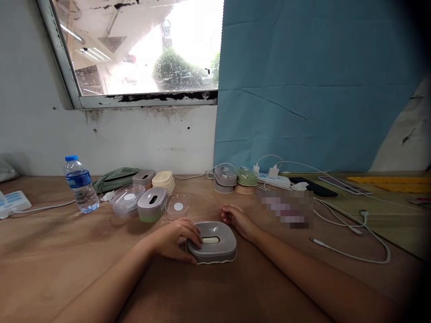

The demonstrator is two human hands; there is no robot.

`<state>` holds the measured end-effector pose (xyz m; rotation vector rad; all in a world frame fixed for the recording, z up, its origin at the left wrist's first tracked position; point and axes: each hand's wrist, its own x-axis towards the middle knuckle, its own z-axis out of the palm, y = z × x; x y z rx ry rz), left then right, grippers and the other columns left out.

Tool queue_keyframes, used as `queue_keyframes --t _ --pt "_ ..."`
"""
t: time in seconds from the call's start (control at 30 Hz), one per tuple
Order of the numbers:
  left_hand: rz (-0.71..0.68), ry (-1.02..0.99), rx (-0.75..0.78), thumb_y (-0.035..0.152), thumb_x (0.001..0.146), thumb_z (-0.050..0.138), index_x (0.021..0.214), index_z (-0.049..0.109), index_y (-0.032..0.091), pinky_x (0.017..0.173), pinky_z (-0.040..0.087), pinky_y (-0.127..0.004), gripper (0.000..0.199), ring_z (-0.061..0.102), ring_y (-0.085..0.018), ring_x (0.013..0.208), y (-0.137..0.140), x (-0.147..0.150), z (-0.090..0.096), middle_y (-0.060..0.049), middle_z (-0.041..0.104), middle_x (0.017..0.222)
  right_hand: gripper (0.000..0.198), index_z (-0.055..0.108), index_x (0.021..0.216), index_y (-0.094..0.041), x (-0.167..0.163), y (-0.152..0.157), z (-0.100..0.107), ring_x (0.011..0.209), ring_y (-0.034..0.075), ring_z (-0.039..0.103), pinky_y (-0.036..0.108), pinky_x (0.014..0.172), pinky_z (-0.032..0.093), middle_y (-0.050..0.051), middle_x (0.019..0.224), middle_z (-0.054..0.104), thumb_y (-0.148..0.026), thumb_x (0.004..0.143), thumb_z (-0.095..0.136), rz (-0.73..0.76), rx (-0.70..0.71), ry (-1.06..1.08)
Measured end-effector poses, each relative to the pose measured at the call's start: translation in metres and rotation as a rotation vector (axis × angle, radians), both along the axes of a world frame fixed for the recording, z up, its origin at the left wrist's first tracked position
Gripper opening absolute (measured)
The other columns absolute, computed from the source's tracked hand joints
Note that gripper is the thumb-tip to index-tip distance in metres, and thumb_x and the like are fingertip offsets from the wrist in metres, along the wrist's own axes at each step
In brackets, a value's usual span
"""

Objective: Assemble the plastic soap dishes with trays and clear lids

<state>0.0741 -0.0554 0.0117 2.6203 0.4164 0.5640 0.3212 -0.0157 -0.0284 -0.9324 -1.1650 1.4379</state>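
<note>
A grey oval plastic box (220, 237) stands on the table in front of me, with a slot in its lid and a pale cream piece (210, 240) showing in the slot. A thin light edge runs around its base. My left hand (180, 240) grips its left side, fingers on top of the lid and thumb low at the front. Just past the box's right back corner, my right hand (237, 220) rests on the table, apart from the box. Its fingers are curled in, and whatever they may hold is hidden.
Behind on the left are similar slotted boxes (152, 202), clear plastic lids (178, 206), stacked cream trays (163, 181), a green pouch (116, 179) and a water bottle (81, 186). Grey and green boxes (246, 176), a power strip (274, 180) and white cables (357, 258) lie right.
</note>
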Motion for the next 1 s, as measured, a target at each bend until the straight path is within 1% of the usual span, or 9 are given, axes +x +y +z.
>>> queue_keyframes --t 0.13,0.2,0.3,0.43,0.6,0.67,0.73,0.9,1.0 --pt "0.000 -0.029 -0.013 0.030 0.068 0.067 0.092 0.066 0.021 0.098 0.032 -0.032 0.025 0.059 -0.018 0.094 -0.001 0.004 -0.004 -0.004 0.069 0.090 0.008 0.055 0.066 -0.018 0.000 0.001 -0.001 0.046 0.010 0.050 0.023 0.049 0.040 -0.003 0.053 0.056 -0.024 0.064 0.061 -0.042 -0.016 0.041" --pt "0.033 -0.085 -0.047 0.030 0.070 0.065 0.095 0.066 0.020 0.094 0.037 -0.030 0.027 0.059 -0.017 0.094 -0.005 0.007 -0.004 -0.006 0.068 0.093 0.007 0.056 0.066 -0.018 0.000 0.001 -0.001 0.047 0.010 0.050 0.023 0.050 0.040 -0.003 0.053 0.056 -0.023 0.063 0.061 -0.046 -0.023 0.058" --pt "0.134 -0.172 -0.096 0.031 0.072 0.063 0.097 0.064 0.017 0.082 0.044 -0.025 0.029 0.060 -0.017 0.089 -0.012 0.012 -0.002 -0.007 0.067 0.096 0.006 0.057 0.066 -0.019 0.002 -0.001 0.002 0.052 0.011 0.053 0.024 0.054 0.041 -0.003 0.055 0.058 -0.024 0.063 0.060 -0.034 -0.030 0.088" --pt "0.337 -0.308 -0.144 0.032 0.071 0.064 0.089 0.065 0.016 0.071 0.046 -0.025 0.025 0.060 -0.017 0.078 -0.018 0.020 -0.001 -0.006 0.067 0.085 0.018 0.060 0.071 -0.020 0.002 -0.008 0.010 0.071 0.017 0.058 0.028 0.069 0.044 0.001 0.071 0.063 -0.035 0.065 0.057 0.027 -0.019 0.134" --pt "0.450 -0.536 -0.414 0.033 0.074 0.060 0.085 0.063 0.013 0.061 0.046 -0.023 0.023 0.058 -0.014 0.068 -0.018 0.028 -0.003 -0.005 0.065 0.077 0.046 0.057 0.094 -0.025 0.000 -0.014 0.014 0.086 0.024 0.058 0.041 0.078 0.043 0.004 0.103 0.060 -0.058 0.062 0.058 0.287 0.031 0.192" --pt "0.460 -0.587 -0.420 0.033 0.075 0.060 0.084 0.062 0.013 0.057 0.046 -0.023 0.023 0.057 -0.013 0.064 -0.017 0.027 -0.002 -0.004 0.064 0.074 0.052 0.054 0.096 -0.027 0.001 -0.013 0.010 0.089 0.025 0.057 0.044 0.081 0.041 0.005 0.105 0.059 -0.062 0.058 0.060 0.380 0.086 0.185" --pt "0.499 -0.597 -0.264 0.032 0.076 0.059 0.086 0.061 0.013 0.059 0.046 -0.023 0.022 0.057 -0.013 0.066 -0.015 0.023 0.001 -0.004 0.063 0.074 0.055 0.052 0.099 -0.028 0.002 -0.010 0.006 0.097 0.025 0.054 0.045 0.086 0.038 0.006 0.107 0.057 -0.061 0.056 0.064 0.379 0.163 0.154" --pt "0.668 -0.497 0.370 0.026 0.080 0.053 0.096 0.057 0.019 0.081 0.044 -0.031 0.018 0.055 -0.017 0.090 -0.004 -0.004 0.017 -0.006 0.061 0.094 0.066 0.045 0.115 -0.026 0.005 -0.005 0.002 0.103 0.026 0.051 0.046 0.089 0.036 0.011 0.119 0.050 -0.060 0.060 0.061 0.415 0.202 0.057" --pt "0.833 -0.316 0.481 0.025 0.083 0.047 0.097 0.054 0.017 0.083 0.043 -0.034 0.018 0.054 -0.020 0.092 0.007 -0.024 0.024 -0.007 0.059 0.093 0.063 0.049 0.111 -0.025 0.005 -0.005 0.004 0.100 0.025 0.053 0.044 0.088 0.038 0.011 0.115 0.052 -0.060 0.061 0.061 0.408 0.195 0.019"
